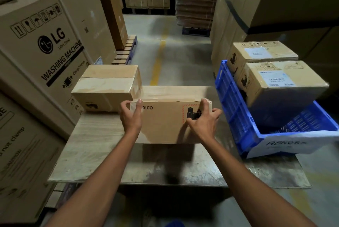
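A brown cardboard box (165,126) printed with "PICO" stands on the worn table top (95,153) in front of me. My left hand (131,115) grips its upper left corner, fingers curled over the taped edge. My right hand (203,118) grips the upper right corner over a black printed picture, thumb low on the front face. Just left of it and touching the same table sits a second, smaller taped box (108,85).
A blue plastic crate (236,116) at the right holds two labelled cartons (280,82). Tall washing-machine cartons (45,47) wall in the left. More stacked cartons rise at the right and back. An aisle with a yellow floor line (159,56) runs ahead.
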Motion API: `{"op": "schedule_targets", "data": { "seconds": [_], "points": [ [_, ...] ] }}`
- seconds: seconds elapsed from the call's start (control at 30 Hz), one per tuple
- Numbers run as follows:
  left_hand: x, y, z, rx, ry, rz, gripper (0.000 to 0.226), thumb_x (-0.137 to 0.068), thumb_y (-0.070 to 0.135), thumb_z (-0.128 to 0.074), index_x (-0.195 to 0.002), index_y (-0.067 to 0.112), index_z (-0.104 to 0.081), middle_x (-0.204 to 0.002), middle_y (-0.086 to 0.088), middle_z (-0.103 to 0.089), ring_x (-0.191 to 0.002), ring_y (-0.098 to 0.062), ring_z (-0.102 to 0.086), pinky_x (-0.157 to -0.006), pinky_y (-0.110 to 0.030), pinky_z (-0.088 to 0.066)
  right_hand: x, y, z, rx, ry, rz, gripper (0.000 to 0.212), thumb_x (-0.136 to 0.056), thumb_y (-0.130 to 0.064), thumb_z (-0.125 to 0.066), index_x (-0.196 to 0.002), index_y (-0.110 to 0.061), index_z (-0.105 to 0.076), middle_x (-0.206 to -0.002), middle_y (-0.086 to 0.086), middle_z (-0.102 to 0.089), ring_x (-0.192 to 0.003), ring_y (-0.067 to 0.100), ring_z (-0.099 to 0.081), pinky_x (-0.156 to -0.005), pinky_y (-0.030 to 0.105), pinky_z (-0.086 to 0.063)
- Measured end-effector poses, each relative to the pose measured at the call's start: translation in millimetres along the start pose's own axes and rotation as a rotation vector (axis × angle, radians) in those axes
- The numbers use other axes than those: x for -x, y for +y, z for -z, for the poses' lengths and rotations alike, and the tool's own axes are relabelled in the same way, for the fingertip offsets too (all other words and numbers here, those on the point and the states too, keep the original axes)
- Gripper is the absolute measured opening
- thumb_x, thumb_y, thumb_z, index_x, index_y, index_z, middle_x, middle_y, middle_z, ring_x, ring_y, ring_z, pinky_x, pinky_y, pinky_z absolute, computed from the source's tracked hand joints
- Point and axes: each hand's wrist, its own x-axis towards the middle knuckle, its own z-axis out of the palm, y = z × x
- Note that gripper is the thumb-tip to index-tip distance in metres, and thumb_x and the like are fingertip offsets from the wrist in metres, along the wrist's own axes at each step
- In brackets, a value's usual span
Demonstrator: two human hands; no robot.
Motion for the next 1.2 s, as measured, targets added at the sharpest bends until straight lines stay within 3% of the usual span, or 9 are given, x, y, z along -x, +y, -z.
{"op": "schedule_targets", "data": {
  "seconds": [0.27,0.47,0.57,0.7,0.8,0.9,0.97,1.1,1.2],
  "points": [
    [31.1,-39.1,13.0,-0.019,-0.119,0.141,0.048,-0.091,0.032,-0.069,-0.117,0.014,-0.034,-0.129,-0.014,-0.043,-0.110,-0.031,-0.052,-0.080,-0.035,-0.043,47.6,38.3,-21.1,-0.025,-0.003,-0.025,0.073,-0.068,-0.018,-0.090,-0.117,-0.028,-0.037,-0.118,0.006,-0.029,-0.096,0.031,-0.057,-0.084,0.040,-0.057],
    [44.4,-69.5,30.8,-0.153,-0.256,0.177,0.059,-0.090,0.023,-0.070,-0.139,0.017,-0.038,-0.137,-0.012,-0.044,-0.102,-0.022,-0.053,-0.084,-0.037,-0.051,72.8,57.6,-44.4,0.148,-0.064,-0.083,0.058,-0.079,-0.049,-0.077,-0.117,-0.019,-0.046,-0.131,0.014,-0.035,-0.119,0.037,-0.050,-0.100,0.053,-0.045],
    [45.3,-69.4,30.8,-0.411,-0.235,0.019,0.057,-0.088,0.026,-0.071,-0.138,0.016,-0.046,-0.135,-0.011,-0.044,-0.116,-0.029,-0.048,-0.092,-0.045,-0.050,77.5,45.8,-57.7,0.342,-0.007,0.069,0.047,-0.084,-0.051,-0.067,-0.117,-0.020,-0.053,-0.153,0.018,-0.030,-0.148,0.036,-0.021,-0.110,0.070,-0.019],
    [43.8,-63.5,21.6,-0.619,-0.307,-0.483,0.045,-0.086,0.018,-0.064,-0.129,0.007,-0.059,-0.131,-0.016,-0.056,-0.123,-0.035,-0.051,-0.100,-0.050,-0.047,70.8,12.8,-78.5,0.342,-0.192,0.424,0.043,-0.099,-0.042,-0.049,-0.134,-0.017,-0.052,-0.162,0.013,-0.027,-0.153,0.031,-0.016,-0.117,0.061,-0.024],
    [41.3,-64.6,17.9,-0.792,-0.503,-0.525,0.059,-0.099,0.038,-0.036,-0.152,0.012,-0.037,-0.161,-0.013,-0.028,-0.151,-0.030,-0.021,-0.123,-0.046,-0.018,61.8,-8.2,-91.8,0.386,-0.440,0.502,0.062,-0.103,-0.048,-0.017,-0.156,-0.016,-0.027,-0.167,0.010,-0.010,-0.155,0.029,-0.004,-0.124,0.049,-0.014],
    [42.0,-67.0,18.5,-1.012,-0.611,-0.514,0.070,-0.097,0.048,0.001,-0.159,0.020,-0.012,-0.167,-0.007,0.000,-0.154,-0.023,0.004,-0.124,-0.040,0.001,58.7,-11.5,-101.3,0.520,-0.508,0.543,0.084,-0.089,-0.054,0.010,-0.159,-0.019,-0.019,-0.168,0.010,-0.007,-0.155,0.030,-0.002,-0.123,0.048,-0.005],
    [39.3,-63.3,18.5,-1.066,-0.624,-0.527,0.061,-0.104,0.044,-0.010,-0.159,0.021,-0.012,-0.167,-0.008,-0.003,-0.154,-0.024,0.000,-0.124,-0.042,-0.005,54.6,-10.1,-103.2,0.543,-0.473,0.553,0.079,-0.092,-0.054,0.000,-0.153,-0.020,-0.035,-0.163,0.012,-0.024,-0.151,0.033,-0.019,-0.119,0.049,-0.018],
    [18.7,-50.5,9.6,-1.103,-0.562,-0.631,0.055,-0.099,0.042,-0.037,-0.151,0.021,-0.035,-0.145,-0.011,-0.045,-0.130,-0.029,-0.041,-0.106,-0.044,-0.034,32.1,-26.6,-102.7,0.607,-0.354,0.607,0.042,-0.096,-0.050,-0.033,-0.116,-0.021,-0.057,-0.122,0.008,-0.053,-0.112,0.031,-0.051,-0.087,0.046,-0.043],
    [2.2,-51.2,0.3,-1.077,-0.615,-0.638,0.059,-0.099,0.041,-0.035,-0.154,0.021,-0.029,-0.158,-0.018,-0.028,-0.145,-0.034,-0.026,-0.120,-0.047,-0.018,19.7,-31.2,-106.0,0.641,-0.424,0.553,0.062,-0.095,-0.054,-0.019,-0.139,-0.020,-0.048,-0.147,0.019,-0.041,-0.136,0.038,-0.039,-0.105,0.059,-0.031]
  ]
}}
